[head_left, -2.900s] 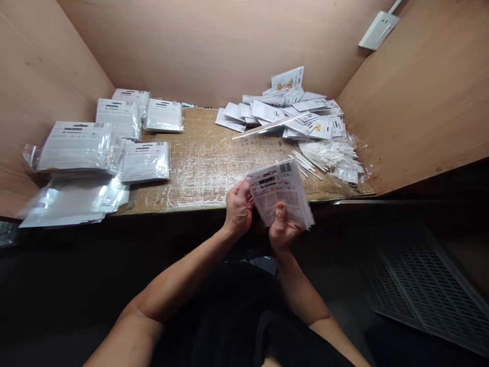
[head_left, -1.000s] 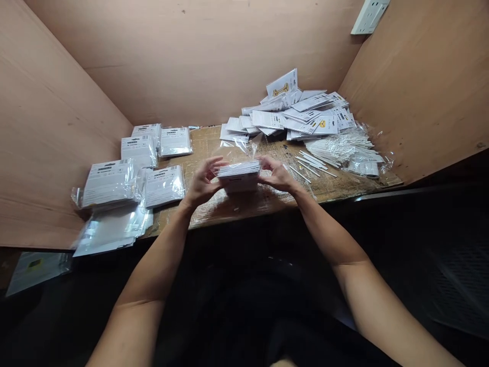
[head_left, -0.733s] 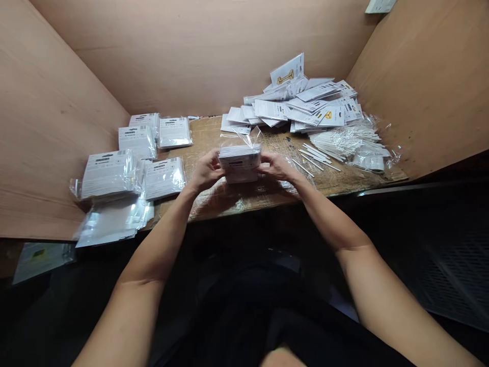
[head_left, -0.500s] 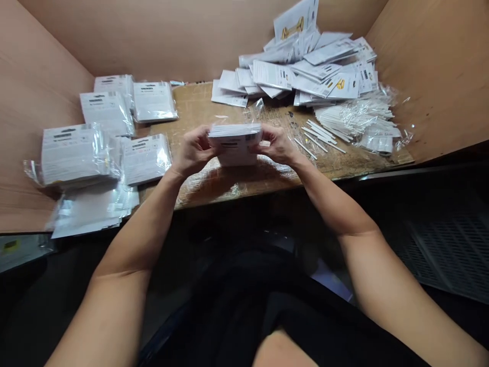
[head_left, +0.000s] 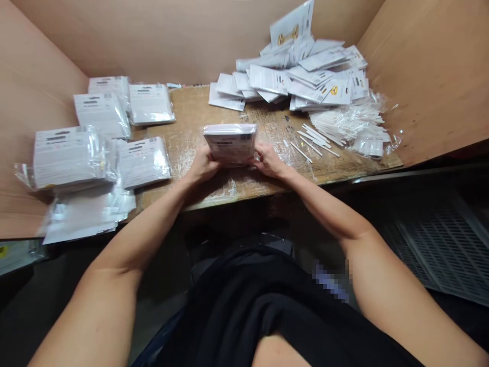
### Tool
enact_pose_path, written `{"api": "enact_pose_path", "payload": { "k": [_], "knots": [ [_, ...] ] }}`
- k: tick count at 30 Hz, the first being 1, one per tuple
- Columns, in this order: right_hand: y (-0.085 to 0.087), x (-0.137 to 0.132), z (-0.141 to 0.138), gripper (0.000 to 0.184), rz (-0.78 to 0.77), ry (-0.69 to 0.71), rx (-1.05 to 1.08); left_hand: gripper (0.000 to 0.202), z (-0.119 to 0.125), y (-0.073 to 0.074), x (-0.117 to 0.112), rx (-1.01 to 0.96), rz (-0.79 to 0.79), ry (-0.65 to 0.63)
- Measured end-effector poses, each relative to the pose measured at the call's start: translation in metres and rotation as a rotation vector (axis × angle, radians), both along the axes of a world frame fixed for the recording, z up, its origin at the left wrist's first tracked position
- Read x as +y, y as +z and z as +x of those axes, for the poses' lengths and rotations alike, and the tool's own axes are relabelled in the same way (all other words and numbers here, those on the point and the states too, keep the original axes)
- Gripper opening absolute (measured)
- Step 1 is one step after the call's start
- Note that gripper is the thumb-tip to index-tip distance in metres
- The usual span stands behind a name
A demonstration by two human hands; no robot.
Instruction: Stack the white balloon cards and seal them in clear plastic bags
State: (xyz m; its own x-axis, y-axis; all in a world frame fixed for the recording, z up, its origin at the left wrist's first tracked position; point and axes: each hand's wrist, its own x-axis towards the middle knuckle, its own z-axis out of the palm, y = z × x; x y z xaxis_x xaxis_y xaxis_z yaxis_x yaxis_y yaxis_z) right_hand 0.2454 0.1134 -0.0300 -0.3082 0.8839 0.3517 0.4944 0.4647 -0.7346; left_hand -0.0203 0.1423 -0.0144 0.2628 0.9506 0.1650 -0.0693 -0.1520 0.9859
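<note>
Over the middle of the wooden bench (head_left: 191, 109) I hold a stack of white printed cards (head_left: 229, 142) inside a clear plastic bag. My left hand (head_left: 203, 166) grips the stack's lower left side, fingers closed on it. My right hand (head_left: 268, 160) grips its lower right side the same way. The stack stands tilted, its printed face toward me. The fingertips of both hands are partly hidden behind the bag.
Several bagged card bundles (head_left: 69, 158) lie at the left, with flat clear bags (head_left: 84, 216) at the front left edge. A loose pile of cards (head_left: 301, 76) fills the back right; white sticks (head_left: 344, 127) in plastic lie beside it. Wooden walls enclose three sides.
The stack went from my lap up onto the bench and into a clear bag. Both hands slid from its upper sides down to its lower edge.
</note>
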Motion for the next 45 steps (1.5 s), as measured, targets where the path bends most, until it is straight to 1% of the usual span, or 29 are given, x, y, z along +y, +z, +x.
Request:
{"api": "enact_pose_path", "payload": {
  "k": [2,4,5,7,8,9,10,11,12,13,14,16,17,19,20,21,23,24,26,28,30,32,35,37,38,40,42,44,45],
  "knots": [
    [0.014,-0.010,-0.007,0.044,-0.229,-0.020,0.220,0.062,0.007,0.005,-0.011,-0.050,-0.054,0.019],
    [0.027,-0.023,-0.011,0.056,-0.483,0.003,0.425,0.073,0.005,0.011,-0.022,-0.010,-0.147,-0.002],
    [0.032,-0.029,-0.011,0.061,-0.573,0.009,0.483,0.075,0.000,0.014,-0.026,0.089,-0.198,-0.041],
    [0.038,-0.040,-0.010,0.069,-0.675,-0.040,0.530,0.074,-0.013,0.025,-0.028,0.443,-0.244,-0.109],
    [0.038,-0.045,-0.009,0.072,-0.695,-0.087,0.528,0.072,-0.019,0.031,-0.027,0.644,-0.202,-0.090],
    [0.037,-0.049,-0.008,0.073,-0.706,-0.131,0.511,0.069,-0.022,0.037,-0.023,0.816,-0.111,-0.034],
    [0.035,-0.053,-0.008,0.072,-0.708,-0.166,0.478,0.067,-0.023,0.042,-0.018,0.938,0.020,0.037],
    [0.033,-0.056,-0.007,0.069,-0.696,-0.192,0.432,0.067,-0.020,0.046,-0.012,1.005,0.164,0.090],
    [0.030,-0.061,-0.006,0.065,-0.663,-0.211,0.368,0.068,-0.014,0.047,-0.005,1.035,0.293,0.092],
    [0.027,-0.066,-0.005,0.060,-0.607,-0.231,0.282,0.069,-0.005,0.046,0.001,1.054,0.385,0.030],
    [0.026,-0.073,-0.004,0.055,-0.529,-0.259,0.173,0.072,0.006,0.044,0.006,1.081,0.433,-0.074],
    [0.026,-0.092,0.000,0.046,-0.332,-0.355,-0.086,0.078,0.026,0.034,0.014,1.157,0.441,-0.257],
    [0.027,-0.103,0.000,0.041,-0.228,-0.423,-0.213,0.080,0.033,0.029,0.016,1.196,0.423,-0.302],
    [0.031,-0.125,-0.005,0.034,-0.029,-0.520,-0.410,0.084,0.043,0.020,0.018,1.241,0.398,-0.323],
    [0.032,-0.134,-0.012,0.033,0.063,-0.521,-0.470,0.085,0.044,0.017,0.019,1.246,0.398,-0.322],
    [0.032,-0.140,-0.021,0.035,0.145,-0.488,-0.512,0.086,0.045,0.015,0.020,1.244,0.402,-0.322],
    [0.027,-0.144,-0.045,0.038,0.257,-0.361,-0.569,0.087,0.044,0.012,0.023,1.231,0.415,-0.321],
    [0.021,-0.142,-0.058,0.035,0.287,-0.310,-0.591,0.087,0.043,0.011,0.026,1.225,0.420,-0.322],
    [0.007,-0.134,-0.079,0.026,0.317,-0.254,-0.620,0.087,0.042,0.011,0.031,1.218,0.422,-0.332],
    [-0.010,-0.128,-0.088,0.031,0.323,-0.212,-0.617,0.087,0.040,0.010,0.035,1.209,0.431,-0.354],
    [-0.024,-0.129,-0.087,0.036,0.326,-0.167,-0.584,0.089,0.037,0.011,0.034,1.201,0.450,-0.375],
    [-0.031,-0.139,-0.077,0.031,0.338,-0.122,-0.539,0.091,0.035,0.013,0.025,1.195,0.479,-0.374],
    [-0.028,-0.155,-0.061,0.023,0.345,-0.082,-0.485,0.092,0.032,0.014,0.004,1.174,0.548,-0.361],
    [-0.019,-0.153,-0.053,0.026,0.307,-0.110,-0.478,0.093,0.031,0.014,-0.006,1.159,0.616,-0.393],
    [-0.015,-0.147,-0.050,0.028,0.272,-0.132,-0.490,0.094,0.031,0.014,-0.007,1.157,0.650,-0.413],
    [-0.006,-0.125,-0.048,0.029,0.182,-0.156,-0.536,0.094,0.032,0.013,0.002,1.167,0.698,-0.445],
    [0.001,-0.096,-0.051,0.030,0.102,-0.141,-0.569,0.094,0.034,0.012,0.020,1.186,0.721,-0.469],
    [0.006,-0.070,-0.058,0.032,0.060,-0.079,-0.561,0.092,0.035,0.013,0.040,1.210,0.733,-0.503],
    [0.007,-0.063,-0.061,0.033,0.054,-0.041,-0.548,0.091,0.036,0.013,0.048,1.222,0.740,-0.521]
  ]
}}
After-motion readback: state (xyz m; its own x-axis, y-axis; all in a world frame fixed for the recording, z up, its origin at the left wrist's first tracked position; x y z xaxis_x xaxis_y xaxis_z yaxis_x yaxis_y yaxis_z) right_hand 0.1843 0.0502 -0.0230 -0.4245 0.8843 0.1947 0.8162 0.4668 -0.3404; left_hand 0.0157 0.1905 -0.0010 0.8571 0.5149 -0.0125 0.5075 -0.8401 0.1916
